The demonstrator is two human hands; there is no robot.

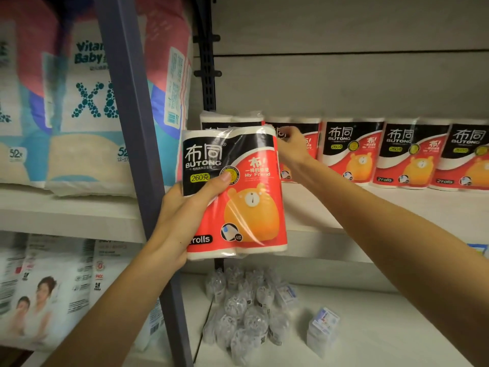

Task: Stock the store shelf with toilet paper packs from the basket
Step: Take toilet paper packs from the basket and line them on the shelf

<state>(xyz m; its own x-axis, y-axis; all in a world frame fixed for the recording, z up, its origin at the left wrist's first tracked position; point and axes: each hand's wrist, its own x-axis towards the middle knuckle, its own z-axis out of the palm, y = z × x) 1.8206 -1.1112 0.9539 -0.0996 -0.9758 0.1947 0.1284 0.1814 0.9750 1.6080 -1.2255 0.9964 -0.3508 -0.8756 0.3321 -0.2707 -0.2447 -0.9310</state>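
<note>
Head view: the left hand [182,221] grips a two-roll toilet paper pack [232,192] upright in front of the shelf [344,207], thumb across its label. The right hand [293,147] reaches to the row of packs [352,152]; whether its fingers grasp anything is unclear. Crowding the held pack in could topple neighbours.

Dim, even indoor light with soft shadows; glare streaks the held pack's plastic wrap [246,207]; the diaper bags [87,102] at left are blurred, edges bowed by wide-angle distortion
</note>
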